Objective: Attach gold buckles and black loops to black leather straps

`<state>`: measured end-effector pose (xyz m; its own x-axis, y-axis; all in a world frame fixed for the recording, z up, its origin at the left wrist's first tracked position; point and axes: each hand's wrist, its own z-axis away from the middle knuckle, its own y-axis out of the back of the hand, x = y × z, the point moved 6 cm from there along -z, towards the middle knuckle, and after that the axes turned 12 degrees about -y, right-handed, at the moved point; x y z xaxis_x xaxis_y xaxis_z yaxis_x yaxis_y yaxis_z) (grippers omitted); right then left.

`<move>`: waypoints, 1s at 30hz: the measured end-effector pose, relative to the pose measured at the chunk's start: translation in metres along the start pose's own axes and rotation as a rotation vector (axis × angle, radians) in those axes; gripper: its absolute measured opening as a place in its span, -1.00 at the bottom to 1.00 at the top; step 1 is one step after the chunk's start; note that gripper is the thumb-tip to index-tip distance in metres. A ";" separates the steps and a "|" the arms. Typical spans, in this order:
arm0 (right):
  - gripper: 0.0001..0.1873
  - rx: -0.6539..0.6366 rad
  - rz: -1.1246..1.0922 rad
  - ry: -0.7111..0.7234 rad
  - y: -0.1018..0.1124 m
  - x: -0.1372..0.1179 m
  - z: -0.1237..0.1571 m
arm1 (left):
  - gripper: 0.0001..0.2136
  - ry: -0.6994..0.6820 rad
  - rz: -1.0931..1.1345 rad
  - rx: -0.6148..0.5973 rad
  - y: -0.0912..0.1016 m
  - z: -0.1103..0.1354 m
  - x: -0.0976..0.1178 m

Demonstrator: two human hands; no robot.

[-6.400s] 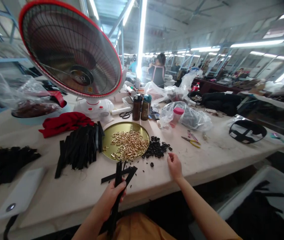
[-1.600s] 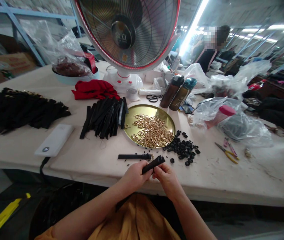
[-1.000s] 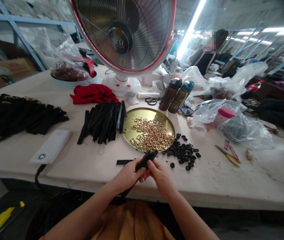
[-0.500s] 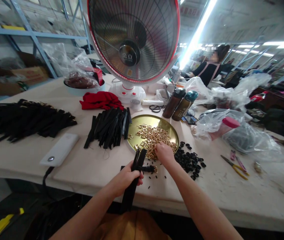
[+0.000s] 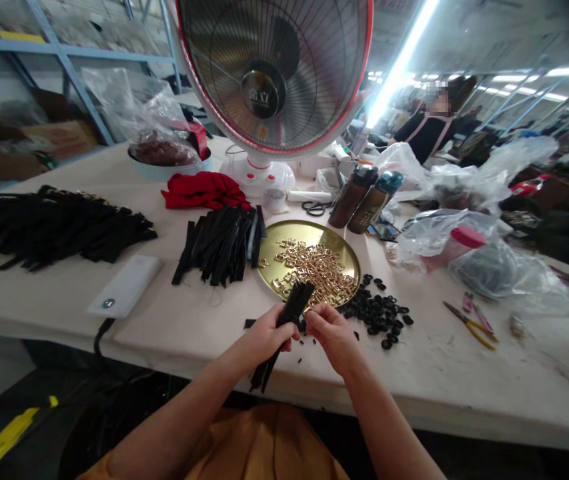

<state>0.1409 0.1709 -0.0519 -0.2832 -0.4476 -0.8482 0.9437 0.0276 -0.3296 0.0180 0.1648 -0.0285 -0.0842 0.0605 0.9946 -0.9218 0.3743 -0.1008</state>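
The left hand (image 5: 271, 331) was closed around flat black strips (image 5: 294, 301) at lower centre of the frame. The right hand's (image 5: 333, 335) fingertips were close together beside them; whether they pinched anything could not be told. Small gold metal buckles (image 5: 321, 267) lay on a round gold-coloured tray (image 5: 307, 230) at centre.

Pale lettering (image 5: 259, 99) on fan hub (image 5: 272, 88), too blurred to read

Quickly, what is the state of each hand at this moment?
Left hand: closed, holding black strips.
Right hand: closed in a pinch near the strips; what it holds, if anything, cannot be told.
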 end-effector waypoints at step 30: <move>-0.73 -0.015 0.172 0.030 0.005 0.035 0.025 | -0.79 0.062 -0.214 0.018 -0.005 0.004 -0.019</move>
<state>0.1402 0.1326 -0.0729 -0.1229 -0.4083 -0.9045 0.9761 0.1150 -0.1845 0.0225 0.1579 -0.0470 0.1373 0.0386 0.9898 -0.9228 0.3681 0.1137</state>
